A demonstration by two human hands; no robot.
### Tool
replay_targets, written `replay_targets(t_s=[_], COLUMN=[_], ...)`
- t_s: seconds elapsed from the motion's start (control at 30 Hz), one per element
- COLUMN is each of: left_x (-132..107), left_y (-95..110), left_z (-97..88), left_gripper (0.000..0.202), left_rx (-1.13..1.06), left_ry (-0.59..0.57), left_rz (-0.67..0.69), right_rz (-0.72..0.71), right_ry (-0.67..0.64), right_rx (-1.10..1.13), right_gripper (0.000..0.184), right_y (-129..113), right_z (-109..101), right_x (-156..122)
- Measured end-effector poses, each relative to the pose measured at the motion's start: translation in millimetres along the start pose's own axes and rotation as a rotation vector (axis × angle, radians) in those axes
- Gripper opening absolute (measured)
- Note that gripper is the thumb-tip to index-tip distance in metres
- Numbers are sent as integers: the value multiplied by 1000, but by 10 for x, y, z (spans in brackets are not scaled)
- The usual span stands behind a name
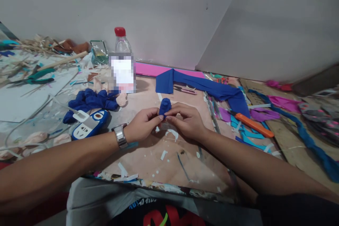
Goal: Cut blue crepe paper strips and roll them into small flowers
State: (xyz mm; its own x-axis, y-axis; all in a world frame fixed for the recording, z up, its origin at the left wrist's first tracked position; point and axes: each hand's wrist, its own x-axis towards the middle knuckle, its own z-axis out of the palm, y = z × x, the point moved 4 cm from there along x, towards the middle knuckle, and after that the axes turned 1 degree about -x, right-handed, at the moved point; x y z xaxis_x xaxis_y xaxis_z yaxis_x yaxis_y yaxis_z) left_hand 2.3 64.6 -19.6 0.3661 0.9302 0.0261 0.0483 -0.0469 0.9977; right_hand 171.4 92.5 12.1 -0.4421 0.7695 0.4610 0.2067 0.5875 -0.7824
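Black shirt with red print (173, 215), bottom centre of the frame. Bare forearms (79, 157) angle up from lower left and lower right, converging. Left hand (144, 123), silver metal wristwatch (121, 135) on wrist, and right hand (186, 120), both curled, pinch small rolled blue cloth-like piece (165, 107) at frame centre. Long blue cloth-like strip (212, 86) lies upper right of centre.

Here it is, dead centre: a small, deep-blue bundle (165, 106), soft-looking, creased and folded into a compact bud! Longer than it is wide, rounded end at the far side, near end pinched between the fingertips of left hand (141, 124) and right hand (187, 122).
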Motion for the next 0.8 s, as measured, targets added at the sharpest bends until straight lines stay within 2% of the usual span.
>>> replay_targets(t_s=[0.17, 0.5, 0.8], left_x=[-9, -53, -67], left_y=[36, 106, 115], left_z=[6, 16, 34], left_gripper=[30, 25, 26], left_rx=[54, 243, 222], left_ry=[-1, 23, 5], left_rz=[14, 88, 58], right_rz=[5, 219, 307], right_ry=[-24, 23, -9], right_rx=[4, 143, 279], right_gripper=[9, 17, 25], right_y=[-26, 73, 84], right_z=[4, 50, 100], right_x=[-22, -54, -87])
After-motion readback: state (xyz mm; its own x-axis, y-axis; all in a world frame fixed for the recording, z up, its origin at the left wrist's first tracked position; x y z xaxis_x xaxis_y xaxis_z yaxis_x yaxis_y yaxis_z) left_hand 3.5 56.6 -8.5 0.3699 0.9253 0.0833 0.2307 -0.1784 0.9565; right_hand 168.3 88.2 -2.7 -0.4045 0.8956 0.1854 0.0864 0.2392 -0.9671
